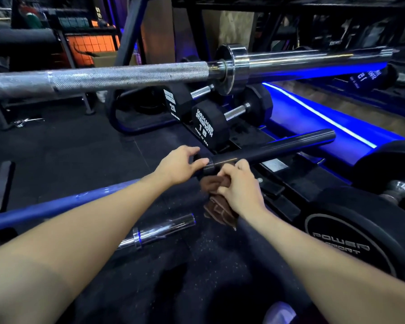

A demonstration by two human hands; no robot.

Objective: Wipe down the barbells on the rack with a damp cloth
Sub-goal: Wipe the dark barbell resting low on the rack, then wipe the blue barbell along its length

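A black barbell [278, 147] with a blue shaft runs low across the middle, its dark sleeve pointing up to the right. My left hand [178, 166] curls round the collar of that bar, thumb on the near side. My right hand [240, 185] grips a brown cloth [216, 202] just below the sleeve, right beside the collar; part of the cloth hangs down under my wrist. Higher up, a chrome barbell [131, 77] with a knurled shaft crosses the whole view. A third, chrome sleeve [164, 229] lies lower near the floor.
Two black hex dumbbells [205, 122] marked 20 and 15 sit on a low rack behind the black bar. A large black weight plate [351, 244] stands at the right. A blue light strip [318, 115] glows along the right. Black rubber flooring [68, 146] spreads to the left.
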